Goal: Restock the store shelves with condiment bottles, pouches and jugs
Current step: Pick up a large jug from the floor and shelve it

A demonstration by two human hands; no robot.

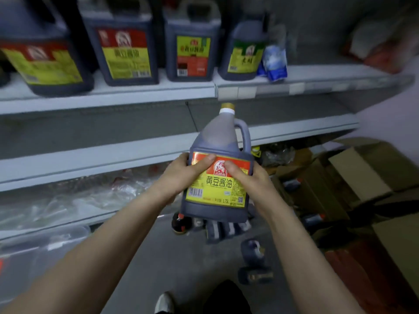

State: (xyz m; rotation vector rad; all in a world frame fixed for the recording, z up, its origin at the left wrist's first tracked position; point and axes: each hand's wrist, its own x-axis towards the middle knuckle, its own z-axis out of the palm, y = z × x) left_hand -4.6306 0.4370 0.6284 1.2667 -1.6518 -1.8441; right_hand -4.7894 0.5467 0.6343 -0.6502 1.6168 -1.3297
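Along the top of the frame the upper shelf (108,103) carries a row of dark jugs (127,48), and at centre a yellow-labelled jug (217,141) is held near upright in front of the shelves, with the left hand (181,175) and right hand (251,180) clamped on its sides and thumbs on the label, while what looks like a blue pouch (273,62) – blurred – ends the row.

The top shelf (158,96) is lined with four dark labelled jugs (192,48) stood upright in a row. A blue-and-white pouch (273,62) is propped against the rightmost jug (243,53). Blurred reddish packs (374,48) are seen at the shelf's far right end. The lower shelf (27,225) is covered with crumpled clear plastic (79,200). On the grey floor (181,268) a cluster of small dark bottles (223,230) is gathered, two more bottles (252,250) appear to be laid on their sides nearby, and cardboard boxes (358,177) are stood to the right.
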